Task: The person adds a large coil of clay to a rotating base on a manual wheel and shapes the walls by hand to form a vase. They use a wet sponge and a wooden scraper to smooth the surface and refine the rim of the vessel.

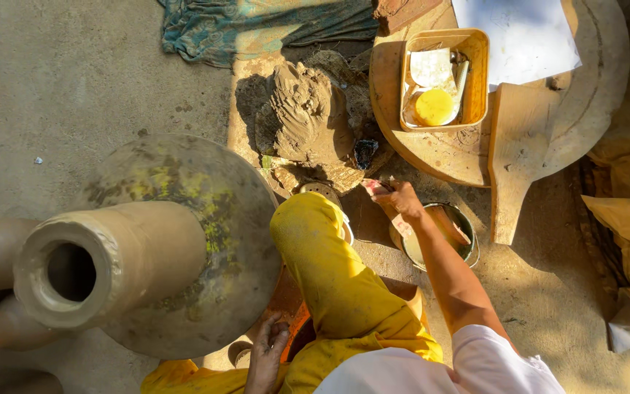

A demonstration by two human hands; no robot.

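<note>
Down on the sandy ground, the person in yellow trousers is sitting beside a tall, wet-looking brown clay vase (pixel 111 266) that is standing on a round potter's wheel disc (pixel 205 190), its open mouth turning toward the camera. Their right hand (pixel 397 198) is reaching out over a small metal bucket of cloudy water (pixel 468 241), fingers curling and pinching what looks like a small pale scrap or tool, though what it is cannot be made out. Their left hand (pixel 267 350) is resting low beside the knee, near the wheel's underside; its fingers are loosely bent, and whether it is gripping anything cannot be told. A grey-brown lump of raw clay (pixel 304 117) is sitting just beyond the knee, and a yellow rectangular plastic tub (pixel 475 80) is lying on a round wooden board (pixel 599 87). The vase is probably heavy, soft and slippery, easily dented; it would best be taken low at the base with both palms
</note>
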